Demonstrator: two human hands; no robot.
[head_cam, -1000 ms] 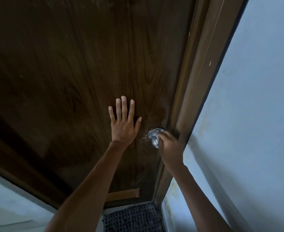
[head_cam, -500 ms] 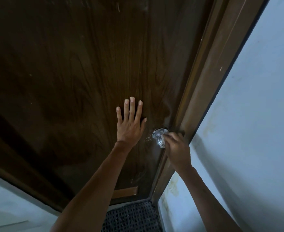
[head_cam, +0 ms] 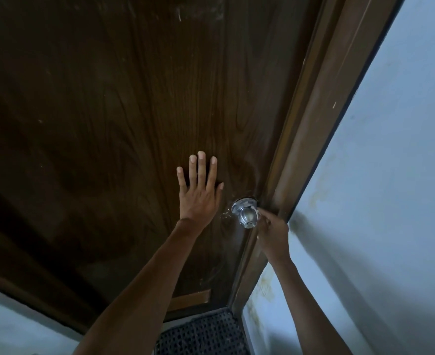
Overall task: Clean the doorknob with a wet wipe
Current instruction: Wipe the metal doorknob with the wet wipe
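Doorknob [head_cam: 247, 217], chrome, near the closing edge of a dark wooden door [head_cam: 108, 124]: left hand [head_cam: 198, 192] braces flat, fingers spread; right hand [head_cam: 271, 230] pinches at its side, wipe unseen. Working round the neck and rosette would finish it properly.

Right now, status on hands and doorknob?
Left hand flat on door, open. Right hand fingertips at doorknob side; wipe not discernible. Nothing blocking.

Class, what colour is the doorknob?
Shiny silver metal doorknob, clearest in the head view.
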